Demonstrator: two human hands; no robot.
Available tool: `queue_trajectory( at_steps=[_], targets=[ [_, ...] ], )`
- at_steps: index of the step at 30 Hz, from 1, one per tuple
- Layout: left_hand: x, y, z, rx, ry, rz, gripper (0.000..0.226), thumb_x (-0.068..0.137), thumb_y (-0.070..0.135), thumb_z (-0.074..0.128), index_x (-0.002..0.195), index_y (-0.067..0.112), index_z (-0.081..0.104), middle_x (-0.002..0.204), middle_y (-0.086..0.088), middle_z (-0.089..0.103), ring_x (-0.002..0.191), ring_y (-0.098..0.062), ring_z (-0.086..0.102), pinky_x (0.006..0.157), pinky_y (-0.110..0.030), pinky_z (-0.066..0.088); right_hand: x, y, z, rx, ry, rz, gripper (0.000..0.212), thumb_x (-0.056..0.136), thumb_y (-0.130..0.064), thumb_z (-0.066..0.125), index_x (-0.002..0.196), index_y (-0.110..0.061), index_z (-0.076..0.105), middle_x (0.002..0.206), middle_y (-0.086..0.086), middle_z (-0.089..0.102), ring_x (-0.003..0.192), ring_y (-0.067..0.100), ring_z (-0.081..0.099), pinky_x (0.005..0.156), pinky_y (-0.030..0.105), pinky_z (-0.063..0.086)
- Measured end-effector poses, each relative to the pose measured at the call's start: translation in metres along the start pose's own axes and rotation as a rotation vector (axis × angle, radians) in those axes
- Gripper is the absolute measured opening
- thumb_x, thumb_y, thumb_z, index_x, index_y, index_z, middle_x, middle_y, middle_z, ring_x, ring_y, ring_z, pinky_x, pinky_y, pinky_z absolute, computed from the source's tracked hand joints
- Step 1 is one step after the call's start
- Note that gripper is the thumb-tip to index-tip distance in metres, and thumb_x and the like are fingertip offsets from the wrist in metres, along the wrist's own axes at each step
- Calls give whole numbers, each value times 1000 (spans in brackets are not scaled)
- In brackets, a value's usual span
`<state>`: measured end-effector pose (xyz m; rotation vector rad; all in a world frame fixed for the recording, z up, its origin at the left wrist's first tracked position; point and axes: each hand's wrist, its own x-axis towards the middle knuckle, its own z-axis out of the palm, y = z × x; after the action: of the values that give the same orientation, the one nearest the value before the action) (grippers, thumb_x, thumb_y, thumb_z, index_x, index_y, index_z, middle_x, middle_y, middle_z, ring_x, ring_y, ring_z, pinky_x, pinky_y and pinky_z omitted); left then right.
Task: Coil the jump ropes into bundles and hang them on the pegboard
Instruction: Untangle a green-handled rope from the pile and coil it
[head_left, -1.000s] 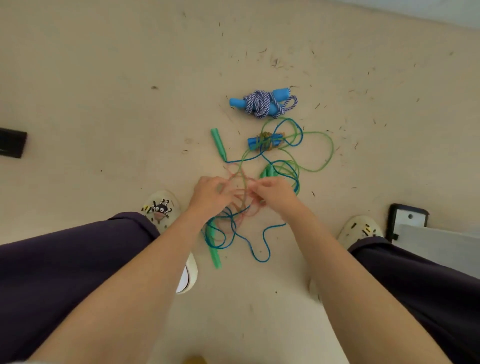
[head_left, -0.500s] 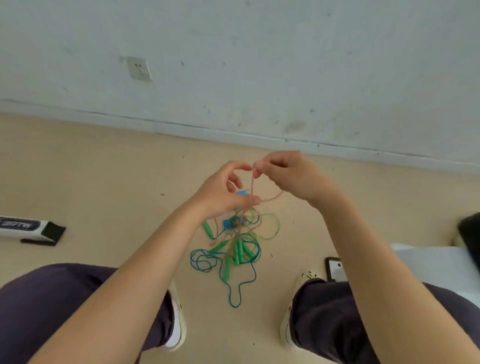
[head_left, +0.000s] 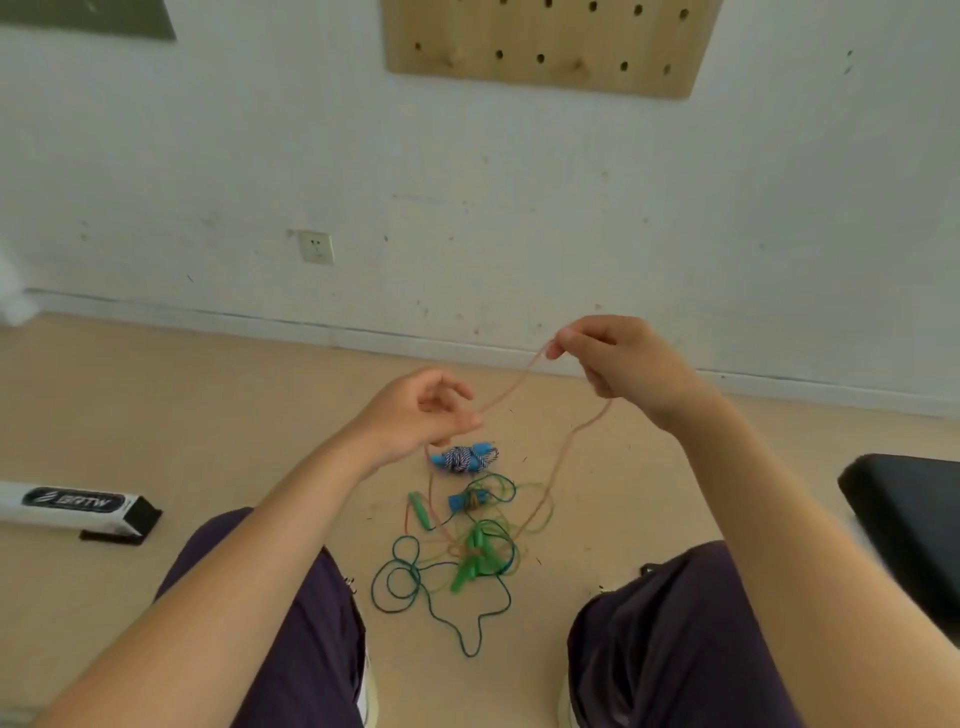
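The right hand pinches a thin pink rope between thumb and forefinger, raised in front of the wall. The left hand, at its 8 o'clock, pinches the same rope lower down, so a short span runs taut between them. From the right hand the rope drops toward 6 o'clock into a tangle of green and blue ropes on the floor between the person's knees; its handles are perhaps buried there. At 12 o'clock of the tangle lie a coiled blue-and-white bundle and a smaller blue bundle. The pegboard hangs on the wall at 12 o'clock.
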<state>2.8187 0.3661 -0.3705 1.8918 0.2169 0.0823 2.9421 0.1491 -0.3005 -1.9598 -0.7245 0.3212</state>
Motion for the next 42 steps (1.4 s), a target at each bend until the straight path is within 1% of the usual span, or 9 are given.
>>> queue_trajectory(
  at_steps=[4,7,11,16,22,28,32,36,42],
  targets=[
    [10,7,31,77,-187,9,49,59,60,80,104,52,64,115,17,65,105,3,61,87,-15,46,-2,-7,42,66,-257,-105,20,98,-19,56,87,-14,72,68,4,66,54,11,45,55,23,39],
    [16,-4,47,48,-291,-44,32,74,58,75,88,30,76,98,10,76,98,-2,67,99,-30,45,1,1,51,267,-197,-155,19,97,-20,54,89,-12,70,68,15,61,54,16,46,55,25,41],
    [12,-36,29,32,-254,-96,38,86,58,63,66,26,62,57,6,62,59,-12,61,89,-31,47,14,37,22,275,104,-17,27,97,-23,55,75,-23,70,53,-7,36,48,12,32,50,26,29],
    [12,-59,-2,43,-118,-151,39,100,43,51,65,30,63,52,11,43,49,-8,41,71,-32,47,8,101,13,-148,190,167,34,93,-31,63,66,-12,61,47,-14,39,45,5,34,57,28,32],
    [11,-53,36,-21,-168,-105,35,104,30,50,72,21,62,52,13,39,48,-7,32,50,-21,31,3,89,55,-100,-9,22,34,89,-48,63,108,-21,67,105,-11,67,99,3,62,91,25,48],
    [15,-43,44,-65,-177,-123,35,101,29,56,68,29,69,51,8,46,44,-6,38,48,-21,34,-8,81,86,-14,-448,114,39,85,-46,69,112,-19,62,62,-17,60,51,-1,53,53,18,45],
    [13,-48,17,129,-337,-195,27,102,29,55,81,18,69,56,9,57,52,-6,53,66,-20,49,-3,93,63,-70,-333,115,22,93,-37,63,82,-21,72,48,-17,40,45,1,34,48,15,32],
    [11,-51,-9,113,-164,-157,27,100,24,57,77,24,71,58,7,60,59,-12,57,74,-22,52,-3,101,32,28,-97,108,23,98,-25,58,78,-17,68,56,-8,52,53,10,46,60,27,41],
    [3,-43,15,-75,-224,-59,22,99,26,59,86,25,76,50,9,36,44,-8,30,48,-20,31,-13,86,56,266,-235,117,58,92,-61,46,95,-7,67,68,14,65,53,24,54,56,29,46]
  ],
)
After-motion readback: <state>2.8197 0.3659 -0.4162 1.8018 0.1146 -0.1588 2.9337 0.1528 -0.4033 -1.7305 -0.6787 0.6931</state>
